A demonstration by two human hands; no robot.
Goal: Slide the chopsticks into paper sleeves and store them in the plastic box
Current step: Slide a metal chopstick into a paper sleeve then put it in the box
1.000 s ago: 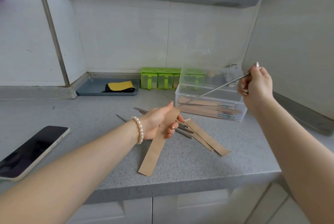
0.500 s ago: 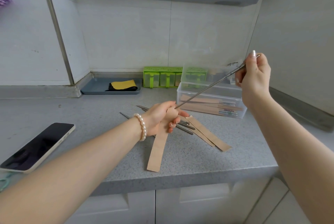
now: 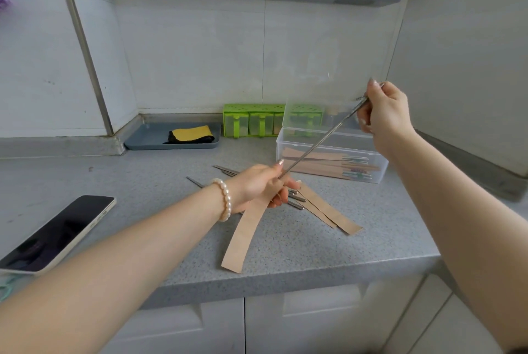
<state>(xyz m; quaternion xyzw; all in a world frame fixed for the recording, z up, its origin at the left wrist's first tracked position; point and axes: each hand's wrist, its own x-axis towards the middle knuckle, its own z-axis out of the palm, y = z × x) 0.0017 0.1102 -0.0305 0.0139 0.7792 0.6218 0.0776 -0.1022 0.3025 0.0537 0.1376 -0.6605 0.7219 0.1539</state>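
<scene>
My left hand (image 3: 258, 185) grips the top end of a brown paper sleeve (image 3: 243, 235) that hangs down over the counter. My right hand (image 3: 381, 115) holds the upper end of metal chopsticks (image 3: 321, 142), which slant down to the left. Their tips meet the sleeve's mouth at my left fingers. Behind stands the clear plastic box (image 3: 381, 176) with its lid raised, holding several sleeved chopsticks (image 3: 340, 165). Loose metal chopsticks (image 3: 295, 200) and two more empty sleeves (image 3: 331, 212) lie on the counter under my left hand.
A phone (image 3: 55, 233) lies at the counter's left front. A grey tray (image 3: 148, 139) with a yellow cloth (image 3: 193, 133) and a green spice rack (image 3: 251, 120) stand at the back wall. The counter edge (image 3: 285, 279) runs in front, cabinets below.
My right hand has risen and swung the chopsticks steeper. Their tips have come down to the sleeve's mouth in my left hand. The sleeve now hangs more curved.
</scene>
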